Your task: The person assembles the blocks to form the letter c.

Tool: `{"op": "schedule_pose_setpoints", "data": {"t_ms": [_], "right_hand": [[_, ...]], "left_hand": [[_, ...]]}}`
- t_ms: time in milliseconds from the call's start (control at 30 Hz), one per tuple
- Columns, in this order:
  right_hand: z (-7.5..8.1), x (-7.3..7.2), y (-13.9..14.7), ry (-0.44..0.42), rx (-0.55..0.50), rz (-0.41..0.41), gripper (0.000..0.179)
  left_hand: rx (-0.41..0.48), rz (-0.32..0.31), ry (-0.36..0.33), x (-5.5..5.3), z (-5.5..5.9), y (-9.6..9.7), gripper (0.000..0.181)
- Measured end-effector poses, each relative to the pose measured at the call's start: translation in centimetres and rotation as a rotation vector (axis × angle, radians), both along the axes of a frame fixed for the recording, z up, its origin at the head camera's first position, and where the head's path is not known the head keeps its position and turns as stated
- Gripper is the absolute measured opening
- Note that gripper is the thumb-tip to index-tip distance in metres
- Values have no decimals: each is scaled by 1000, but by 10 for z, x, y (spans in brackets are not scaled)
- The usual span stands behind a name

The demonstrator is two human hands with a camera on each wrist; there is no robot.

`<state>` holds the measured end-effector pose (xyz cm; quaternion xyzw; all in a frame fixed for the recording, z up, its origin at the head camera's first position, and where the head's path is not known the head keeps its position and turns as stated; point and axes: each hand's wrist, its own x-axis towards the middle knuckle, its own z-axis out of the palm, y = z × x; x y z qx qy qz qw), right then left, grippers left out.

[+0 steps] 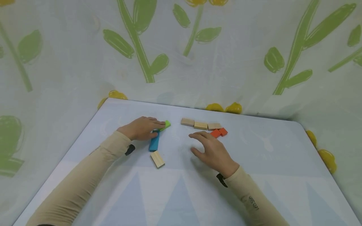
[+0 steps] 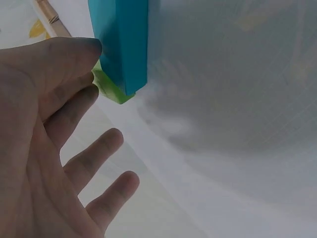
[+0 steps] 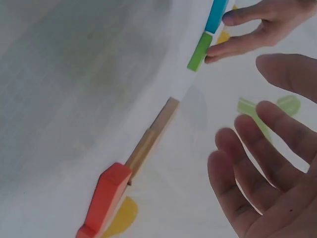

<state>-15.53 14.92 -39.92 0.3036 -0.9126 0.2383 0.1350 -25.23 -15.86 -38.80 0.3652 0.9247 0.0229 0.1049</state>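
Note:
My left hand (image 1: 142, 128) is at the corner where a green block (image 1: 167, 125) meets a blue block (image 1: 154, 142). In the left wrist view its thumb is against the blue block (image 2: 121, 44), and the other fingers are spread. The right wrist view shows a fingertip at the side of the green block (image 3: 199, 51). Just in front of the blue one lies a plain wooden block (image 1: 157, 159), turned at an angle. My right hand (image 1: 213, 150) hovers with nothing in it, fingers loosely bent, near two red blocks (image 1: 215, 133).
Three wooden blocks (image 1: 200, 125) form a row at the back, meeting the red blocks at their right end. A gap separates this row from the green block. The white table (image 1: 254, 150) ends at a flower-patterned wall covering (image 1: 232, 62).

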Motion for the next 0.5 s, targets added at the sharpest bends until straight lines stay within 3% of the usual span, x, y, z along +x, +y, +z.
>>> {"op": "schedule_pose_setpoints", "data": {"t_ms": [300,500], "right_hand": [[2,-8,7,10,-41,-67,59],[3,-13,9,19,-39,-69,57]], "left_hand": [[42,-23,-15,-3,-3,-1,48],[47,-48,18,-7,-3,-4,49]]}}
